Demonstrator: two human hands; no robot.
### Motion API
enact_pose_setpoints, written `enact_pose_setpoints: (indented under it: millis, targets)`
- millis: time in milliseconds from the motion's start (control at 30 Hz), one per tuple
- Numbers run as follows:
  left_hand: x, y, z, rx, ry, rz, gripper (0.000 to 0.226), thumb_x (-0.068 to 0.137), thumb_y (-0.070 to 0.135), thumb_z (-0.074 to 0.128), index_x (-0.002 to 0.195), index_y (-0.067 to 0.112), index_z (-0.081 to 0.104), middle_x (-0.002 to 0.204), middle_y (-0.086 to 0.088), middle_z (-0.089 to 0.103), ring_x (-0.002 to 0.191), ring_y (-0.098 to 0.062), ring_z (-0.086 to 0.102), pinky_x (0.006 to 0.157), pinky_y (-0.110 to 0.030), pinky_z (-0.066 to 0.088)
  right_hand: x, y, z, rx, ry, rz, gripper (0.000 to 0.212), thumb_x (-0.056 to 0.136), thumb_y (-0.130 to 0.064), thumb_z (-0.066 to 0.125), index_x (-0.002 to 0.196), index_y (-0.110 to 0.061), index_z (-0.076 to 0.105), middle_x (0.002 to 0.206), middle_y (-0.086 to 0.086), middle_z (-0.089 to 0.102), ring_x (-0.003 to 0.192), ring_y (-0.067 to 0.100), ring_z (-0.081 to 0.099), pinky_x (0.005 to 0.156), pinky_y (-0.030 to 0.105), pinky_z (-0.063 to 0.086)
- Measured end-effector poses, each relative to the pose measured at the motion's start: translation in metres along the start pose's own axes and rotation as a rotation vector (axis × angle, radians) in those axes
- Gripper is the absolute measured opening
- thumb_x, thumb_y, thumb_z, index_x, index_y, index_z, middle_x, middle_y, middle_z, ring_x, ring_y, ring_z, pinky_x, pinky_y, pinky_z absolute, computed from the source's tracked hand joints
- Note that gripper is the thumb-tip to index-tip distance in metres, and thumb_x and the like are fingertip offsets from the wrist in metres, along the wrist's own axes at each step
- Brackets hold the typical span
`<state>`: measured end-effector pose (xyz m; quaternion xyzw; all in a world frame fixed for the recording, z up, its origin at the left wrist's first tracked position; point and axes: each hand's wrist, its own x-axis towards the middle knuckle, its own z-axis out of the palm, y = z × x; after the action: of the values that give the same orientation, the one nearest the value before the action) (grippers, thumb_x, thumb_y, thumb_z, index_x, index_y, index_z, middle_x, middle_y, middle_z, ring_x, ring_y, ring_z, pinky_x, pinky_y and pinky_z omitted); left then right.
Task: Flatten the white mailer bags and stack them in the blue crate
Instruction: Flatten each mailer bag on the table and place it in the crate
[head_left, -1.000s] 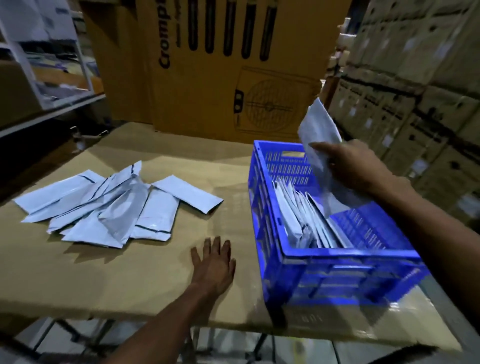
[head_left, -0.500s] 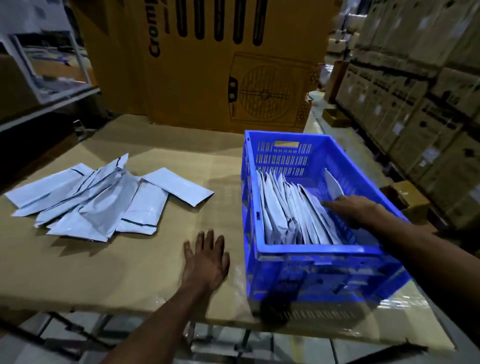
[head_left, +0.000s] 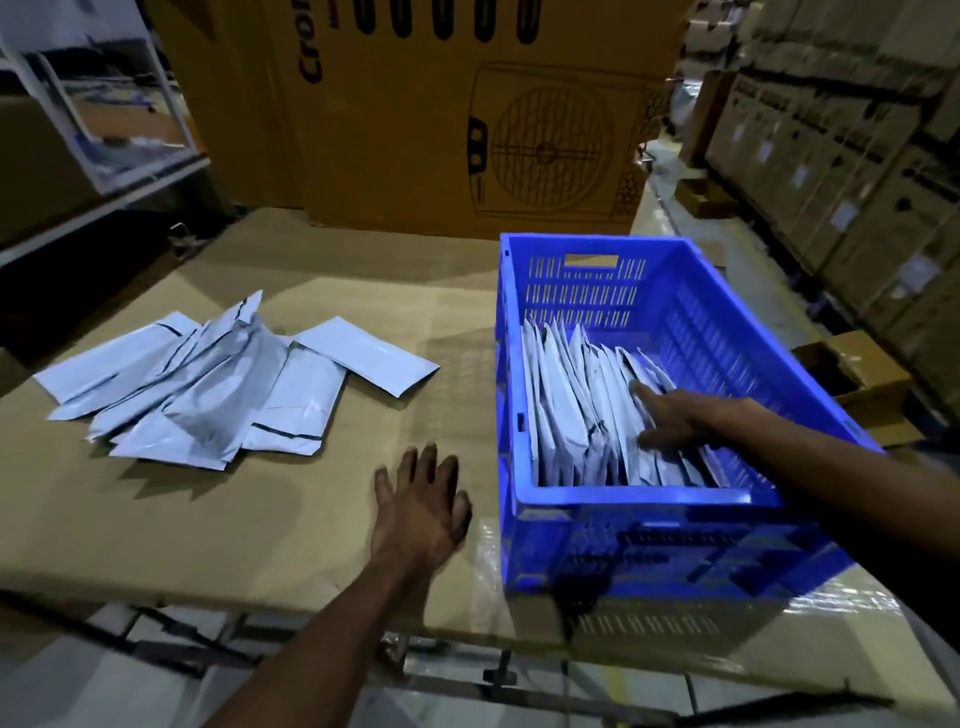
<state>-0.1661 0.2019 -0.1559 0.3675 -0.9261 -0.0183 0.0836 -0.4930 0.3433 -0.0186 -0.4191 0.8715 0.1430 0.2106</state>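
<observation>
Head view, looking down on a cardboard-covered tabletop (head_left: 156, 519). A blue crate (head_left: 649, 501) with slotted walls stands on the right part of the tabletop, its near wall close to the near edge. Inside it, a row of white mailer bags (head_left: 571, 405) stands on edge, leaning side by side and filling the left and middle of the crate. The right hand (head_left: 675, 415) reaches over the crate's right wall and rests on the rightmost bags in the row; its fingers (head_left: 644, 389) are straight and slightly apart, pressing on the bags and gripping nothing. The left hand (head_left: 421, 504) lies palm down on the tabletop just left of the crate's near corner, fingers straight and spread, holding nothing. A loose pile of white mailer bags (head_left: 208, 384) lies on the left part of the tabletop, well apart from the crate; the bags overlap at varied angles and several are creased or puffed. A large brown carton (head_left: 415, 130) printed with a fan drawing stands at the far edge of the tabletop. Stacked cartons (head_left: 857, 156) line the right side of the scene, and a shelf (head_left: 104, 182) is visible at far left.
</observation>
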Motion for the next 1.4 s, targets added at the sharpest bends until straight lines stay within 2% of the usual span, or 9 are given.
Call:
enact_pose_setpoints:
  millis: [200,367,500,600,667,767,900,1133,1400]
  targets:
    - [0.0,0.001,-0.001,-0.005,-0.011,-0.006,0.06,0.093,0.051,0.03,0.142,0.023,0.052,0.155,-0.009,0.044,0.143,-0.034,0.037,0.108,-0.065,0.027,0.004,0.002,0.002,0.093,0.043,0.04,0.098,0.084,-0.026,0.068,0.156,-0.015,0.003,0.137,0.032,0.047,0.11,0.041,0.061,0.087,0.039,0.054]
    - [0.0,0.001,-0.002,-0.023,-0.021,-0.006,0.062,0.094,0.052,0.028,0.145,0.023,0.048,0.159,-0.009,0.038,0.146,-0.034,0.032,0.11,-0.064,0.023,0.001,0.0,-0.01,0.228,0.212,-0.034,0.045,0.08,-0.009,0.057,0.122,-0.011,0.042,0.109,0.023,0.062,0.088,0.037,0.063,0.065,0.034,0.045]
    - [0.001,0.0,-0.002,-0.029,-0.032,-0.008,0.064,0.094,0.053,0.025,0.147,0.025,0.045,0.161,-0.008,0.035,0.148,-0.033,0.028,0.111,-0.064,0.021,-0.005,-0.017,-0.016,0.471,0.231,-0.158,0.041,0.077,0.0,0.048,0.115,-0.014,0.049,0.09,0.019,0.065,0.062,0.033,0.067,0.042,0.034,0.051]
    - [0.001,0.001,-0.004,-0.036,-0.041,-0.011,0.067,0.092,0.054,0.02,0.149,0.026,0.043,0.162,-0.006,0.032,0.15,-0.032,0.024,0.113,-0.064,0.018,-0.013,-0.025,-0.02,0.643,0.234,-0.145,0.031,0.084,-0.001,0.043,0.111,-0.013,0.051,0.079,0.016,0.06,0.049,0.025,0.055,0.037,0.027,0.041]
    - [0.0,0.0,-0.004,-0.038,-0.045,-0.014,0.068,0.093,0.055,0.019,0.149,0.026,0.042,0.163,-0.006,0.031,0.15,-0.032,0.023,0.113,-0.064,0.017,-0.013,-0.029,-0.02,0.663,0.237,-0.129,0.011,0.096,-0.016,0.042,0.101,-0.012,0.051,0.083,0.016,0.058,0.06,0.027,0.057,0.05,0.03,0.045]
    - [0.001,0.0,-0.004,-0.032,-0.052,-0.017,0.066,0.094,0.054,0.021,0.15,0.026,0.041,0.163,-0.006,0.031,0.15,-0.032,0.024,0.113,-0.063,0.018,-0.006,-0.027,-0.016,0.384,0.237,-0.072,0.056,0.1,-0.057,0.037,0.119,-0.006,0.049,0.117,0.023,0.06,0.103,0.037,0.061,0.077,0.037,0.042]
    - [0.0,0.0,-0.004,-0.035,-0.051,-0.014,0.064,0.095,0.054,0.023,0.149,0.025,0.041,0.163,-0.007,0.032,0.15,-0.033,0.025,0.113,-0.063,0.019,-0.001,-0.018,-0.007,0.187,0.268,-0.011,0.076,0.092,-0.071,0.033,0.131,-0.005,0.039,0.125,0.032,0.055,0.107,0.044,0.058,0.078,0.041,0.045]
    - [0.001,0.0,-0.002,-0.043,-0.042,-0.014,0.063,0.094,0.054,0.027,0.148,0.025,0.044,0.161,-0.007,0.034,0.148,-0.033,0.028,0.112,-0.064,0.02,-0.009,-0.026,-0.01,0.104,0.298,-0.017,0.07,0.099,-0.059,0.035,0.145,-0.007,0.028,0.135,0.033,0.049,0.118,0.046,0.053,0.091,0.047,0.045]
    - [0.001,-0.001,-0.004,-0.05,-0.058,-0.011,0.068,0.093,0.056,0.019,0.151,0.027,0.039,0.164,-0.006,0.028,0.151,-0.031,0.021,0.114,-0.063,0.015,-0.018,-0.042,-0.014,0.105,0.373,-0.158,0.033,0.099,-0.034,0.043,0.113,-0.005,0.039,0.113,0.033,0.059,0.097,0.043,0.058,0.07,0.038,0.035]
